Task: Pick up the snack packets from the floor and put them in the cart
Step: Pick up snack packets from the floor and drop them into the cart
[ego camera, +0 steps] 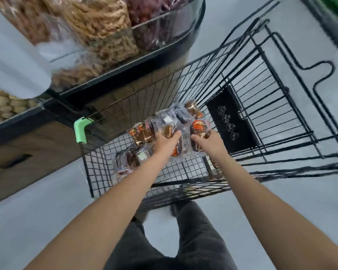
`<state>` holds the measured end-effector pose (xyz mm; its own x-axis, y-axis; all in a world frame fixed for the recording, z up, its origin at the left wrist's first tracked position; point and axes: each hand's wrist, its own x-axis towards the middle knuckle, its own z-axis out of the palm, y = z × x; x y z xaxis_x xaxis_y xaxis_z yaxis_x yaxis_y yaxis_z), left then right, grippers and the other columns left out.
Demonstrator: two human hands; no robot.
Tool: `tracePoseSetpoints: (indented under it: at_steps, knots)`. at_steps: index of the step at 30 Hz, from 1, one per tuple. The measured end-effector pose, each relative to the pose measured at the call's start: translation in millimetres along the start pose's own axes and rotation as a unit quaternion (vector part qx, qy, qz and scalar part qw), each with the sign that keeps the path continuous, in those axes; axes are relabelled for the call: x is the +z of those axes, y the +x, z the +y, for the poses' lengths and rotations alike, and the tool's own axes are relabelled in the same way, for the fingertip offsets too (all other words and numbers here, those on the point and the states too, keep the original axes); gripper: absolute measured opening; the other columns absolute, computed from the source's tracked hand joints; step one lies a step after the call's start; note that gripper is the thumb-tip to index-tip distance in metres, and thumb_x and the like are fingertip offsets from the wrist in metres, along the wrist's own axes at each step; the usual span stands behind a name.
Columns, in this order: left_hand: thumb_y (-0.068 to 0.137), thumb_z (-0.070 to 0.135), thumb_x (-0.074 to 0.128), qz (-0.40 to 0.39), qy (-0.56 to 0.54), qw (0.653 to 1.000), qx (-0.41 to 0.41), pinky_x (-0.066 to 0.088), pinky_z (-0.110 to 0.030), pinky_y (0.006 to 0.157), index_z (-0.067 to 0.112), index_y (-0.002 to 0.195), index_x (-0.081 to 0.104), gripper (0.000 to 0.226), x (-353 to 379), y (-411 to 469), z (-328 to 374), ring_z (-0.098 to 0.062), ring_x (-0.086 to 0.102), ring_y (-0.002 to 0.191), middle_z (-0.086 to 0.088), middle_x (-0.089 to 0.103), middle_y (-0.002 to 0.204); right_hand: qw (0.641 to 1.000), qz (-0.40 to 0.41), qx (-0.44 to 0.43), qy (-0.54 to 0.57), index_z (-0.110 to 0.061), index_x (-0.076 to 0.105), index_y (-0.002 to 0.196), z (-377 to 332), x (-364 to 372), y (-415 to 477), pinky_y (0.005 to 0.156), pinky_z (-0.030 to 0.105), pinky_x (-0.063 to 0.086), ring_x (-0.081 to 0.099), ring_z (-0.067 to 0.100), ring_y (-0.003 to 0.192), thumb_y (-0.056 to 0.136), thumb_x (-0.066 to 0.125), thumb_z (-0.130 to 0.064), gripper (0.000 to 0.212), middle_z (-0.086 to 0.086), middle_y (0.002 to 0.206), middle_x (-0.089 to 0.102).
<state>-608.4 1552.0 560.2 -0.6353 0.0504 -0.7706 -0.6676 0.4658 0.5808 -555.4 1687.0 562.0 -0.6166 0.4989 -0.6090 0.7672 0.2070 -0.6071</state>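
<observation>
Above the cart's (98,172) near end, the left hand (165,142) and right hand (210,145) each gripped snack packets (176,115), fingers curled round them.

We see a black wire cart (242,78) with a green corner (80,129), clear orange-and-brown packets (198,131), and grey floor (47,221).

Both forearms (115,191) are bare; dark charcoal trousers (193,240) cover the legs at six o'clock, ending in a dark shoe (179,206).

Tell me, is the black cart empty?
Not empty: clear plastic snack packets lie on the black wire cart's mesh floor.
</observation>
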Motion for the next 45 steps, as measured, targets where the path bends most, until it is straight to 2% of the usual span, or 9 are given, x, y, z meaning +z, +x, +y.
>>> tracePoseSetpoints:
  at_steps: [14, 21, 25, 29, 34, 37, 39, 43, 45]
  knots:
    - [0.085, 0.044, 0.064, 0.123, -0.094, 0.985, -0.07, 0.041, -0.039, 0.094, 0.012, 0.138, 0.023, 0.074, 70.1, 87.9, 29.4, -0.03, 0.051, 0.117, -0.01, 0.041, 0.139, 0.991, -0.111, -0.024, -0.068, -0.014, 0.052, 0.118, 2.0, 3.7, 147.9, 0.09, 0.036, 0.045, 0.058, 0.021, 0.102, 0.079, 0.072, -0.041, 0.052, 0.002, 0.109, 0.062]
    - [0.088, 0.034, 0.062, 0.103, -0.119, 0.984, -0.088, 0.042, -0.028, 0.088, 0.013, 0.129, 0.039, 0.052, 58.3, 110.0, 16.7, -0.018, 0.054, 0.097, -0.001, 0.056, 0.114, 0.985, -0.152, -0.05, -0.07, -0.01, 0.045, 0.129, 3.2, 18.3, 159.3, 0.071, 0.011, 0.042, 0.055, 0.012, 0.104, 0.09, 0.064, -0.027, 0.047, -0.007, 0.104, 0.051]
    - [0.093, 0.026, 0.057, 0.079, -0.106, 0.988, -0.083, 0.039, -0.02, 0.068, 0.014, 0.123, 0.045, 0.035, 48.6, 97.4, 14.3, -0.008, 0.048, 0.075, 0.004, 0.051, 0.101, 0.982, -0.158, -0.07, -0.076, -0.012, 0.045, 0.13, -5.2, 17.0, 150.0, 0.076, 0.013, 0.043, 0.057, 0.012, 0.103, 0.091, 0.062, -0.018, 0.044, -0.008, 0.105, 0.055]
    - [0.093, 0.022, 0.057, 0.08, -0.105, 0.99, -0.045, 0.033, -0.025, 0.08, 0.014, 0.13, 0.045, 0.039, 32.6, 76.8, 15.6, -0.012, 0.044, 0.096, 0.005, 0.046, 0.106, 0.973, -0.175, -0.111, -0.102, -0.011, 0.047, 0.129, -20.2, 20.4, 130.2, 0.07, 0.017, 0.044, 0.058, 0.014, 0.094, 0.093, 0.059, -0.02, 0.039, -0.004, 0.11, 0.057]
    - [0.093, 0.019, 0.056, 0.127, -0.084, 0.988, 0.029, 0.038, -0.021, 0.09, 0.015, 0.141, 0.039, 0.051, -9.3, 36.0, 3.9, -0.013, 0.052, 0.117, 0.002, 0.05, 0.135, 0.952, -0.224, -0.168, -0.127, -0.01, 0.037, 0.141, -49.0, 36.0, 81.8, 0.095, 0.031, 0.046, 0.054, 0.015, 0.104, 0.092, 0.06, -0.024, 0.056, 0.006, 0.124, 0.056]
    - [0.092, 0.015, 0.056, 0.177, -0.098, 0.977, 0.068, 0.044, -0.014, 0.074, 0.017, 0.136, 0.044, 0.046, -43.5, 4.1, -11.4, -0.005, 0.056, 0.098, 0.005, 0.054, 0.129, 0.934, -0.255, -0.204, -0.148, -0.009, 0.044, 0.136, -67.1, 49.6, 46.5, 0.079, 0.013, 0.043, 0.055, 0.012, 0.098, 0.093, 0.059, -0.021, 0.048, 0.001, 0.115, 0.06]
    - [0.092, 0.016, 0.056, 0.203, -0.118, 0.968, 0.081, 0.048, -0.021, 0.084, 0.017, 0.137, 0.043, 0.046, -67.9, -17.8, -26.3, -0.007, 0.055, 0.103, 0.005, 0.055, 0.129, 0.922, -0.266, -0.235, -0.156, -0.01, 0.048, 0.132, -80.4, 61.2, 17.3, 0.064, 0.004, 0.041, 0.057, 0.009, 0.09, 0.093, 0.058, -0.018, 0.041, 0.0, 0.11, 0.062]
    - [0.093, 0.014, 0.056, 0.231, -0.169, 0.953, 0.101, 0.043, -0.005, 0.064, 0.013, 0.139, 0.04, 0.049, -121.6, -69.3, -63.7, 0.0, 0.051, 0.089, 0.003, 0.051, 0.131, 0.9, -0.292, -0.286, -0.152, -0.011, 0.047, 0.133, -106.8, 92.2, -51.8, 0.09, 0.022, 0.047, 0.058, 0.006, 0.095, 0.092, 0.06, -0.018, 0.044, -0.012, 0.093, 0.063]
    - [0.092, 0.014, 0.058, 0.237, -0.2, 0.946, 0.099, 0.042, -0.008, 0.071, 0.013, 0.139, 0.038, 0.051, -152.1, -95.4, -89.5, -0.003, 0.05, 0.096, 0.001, 0.049, 0.134, 0.882, -0.316, -0.312, -0.155, -0.014, 0.049, 0.131, -117.3, 113.3, -91.6, 0.081, 0.014, 0.045, 0.059, 0.001, 0.092, 0.092, 0.06, -0.019, 0.041, -0.017, 0.092, 0.063]
